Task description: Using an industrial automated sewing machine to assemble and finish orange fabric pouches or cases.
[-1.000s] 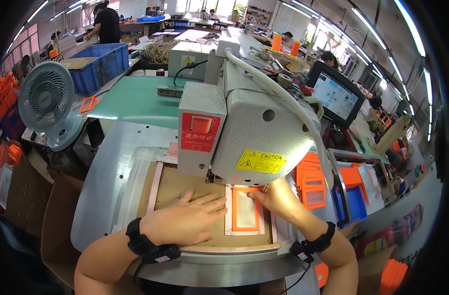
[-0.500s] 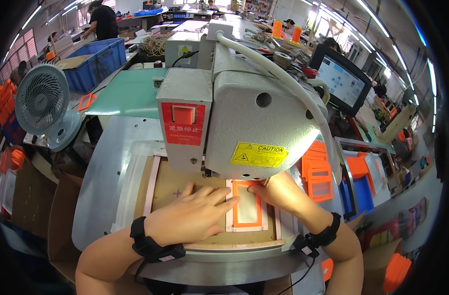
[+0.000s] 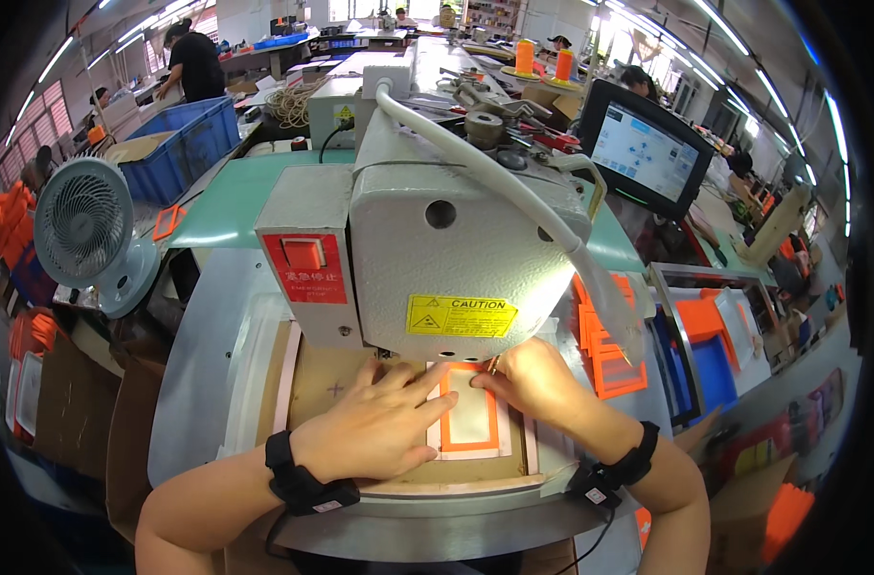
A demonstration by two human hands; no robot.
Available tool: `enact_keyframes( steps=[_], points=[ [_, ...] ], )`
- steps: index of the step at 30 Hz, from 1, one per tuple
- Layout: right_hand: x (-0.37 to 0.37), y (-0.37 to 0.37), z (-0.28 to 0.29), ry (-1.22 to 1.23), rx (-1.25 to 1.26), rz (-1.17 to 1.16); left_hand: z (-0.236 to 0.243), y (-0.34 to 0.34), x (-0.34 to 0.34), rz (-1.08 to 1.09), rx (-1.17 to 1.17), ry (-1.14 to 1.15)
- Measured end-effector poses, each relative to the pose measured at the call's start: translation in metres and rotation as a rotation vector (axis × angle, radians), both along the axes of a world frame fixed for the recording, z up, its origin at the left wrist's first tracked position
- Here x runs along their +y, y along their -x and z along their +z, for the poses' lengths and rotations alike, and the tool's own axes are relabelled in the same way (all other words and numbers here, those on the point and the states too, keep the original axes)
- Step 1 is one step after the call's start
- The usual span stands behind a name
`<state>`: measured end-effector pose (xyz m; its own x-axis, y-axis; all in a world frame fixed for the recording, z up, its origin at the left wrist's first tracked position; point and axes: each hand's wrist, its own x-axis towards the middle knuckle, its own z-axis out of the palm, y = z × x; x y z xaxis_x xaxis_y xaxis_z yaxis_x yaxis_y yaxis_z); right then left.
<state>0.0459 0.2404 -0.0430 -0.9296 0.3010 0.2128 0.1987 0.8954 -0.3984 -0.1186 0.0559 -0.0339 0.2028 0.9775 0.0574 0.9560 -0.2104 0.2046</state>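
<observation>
An orange rectangular frame with a cream inner panel lies on a pale backing on the tan board, below the grey machine head. My left hand rests palm down with fingers spread, its index fingertip on the frame's left side. My right hand is at the frame's upper right, thumb on the panel, fingers curled round a small thin metal tool, partly hidden. The needle area under the head is mostly hidden.
A metal plate surrounds the board. At right are stacked orange frames, a blue tray and a screen. At left stand a fan, blue crate and cardboard box. Several people work behind, one in black.
My left hand's fingers have slid right onto the orange frame. My right hand stays at its upper corner. The machine head appears further left in the view, which has shifted slightly.
</observation>
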Motion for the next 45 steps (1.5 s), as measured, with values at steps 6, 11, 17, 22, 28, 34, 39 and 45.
enact_keyframes(
  steps=[6, 11, 17, 22, 28, 34, 39, 45],
  points=[
    [-0.001, -0.018, -0.008, -0.109, 0.172, 0.035, -0.003, 0.001, 0.004, -0.020, -0.026, -0.055],
    [-0.008, -0.025, 0.002, -0.135, 0.124, 0.081, -0.006, 0.001, 0.002, -0.035, -0.038, -0.077],
    [0.007, -0.022, 0.007, -0.199, 0.007, 0.188, -0.014, 0.003, 0.002, -0.045, -0.055, -0.055],
    [0.000, -0.030, 0.013, -0.221, -0.098, 0.187, -0.020, 0.007, -0.001, -0.058, -0.099, -0.006],
    [-0.009, -0.029, 0.024, -0.235, -0.307, 0.155, -0.017, -0.002, 0.001, 0.036, -0.207, -0.010],
    [-0.026, -0.019, 0.035, -0.254, -0.560, 0.091, -0.012, -0.013, 0.003, 0.134, -0.271, -0.017],
    [-0.034, -0.016, 0.036, -0.267, -0.618, 0.073, -0.014, -0.016, 0.004, 0.152, -0.205, 0.059],
    [-0.015, -0.055, 0.013, -0.019, -0.225, 0.097, -0.021, -0.010, -0.001, 0.080, -0.109, 0.057]
  ],
)
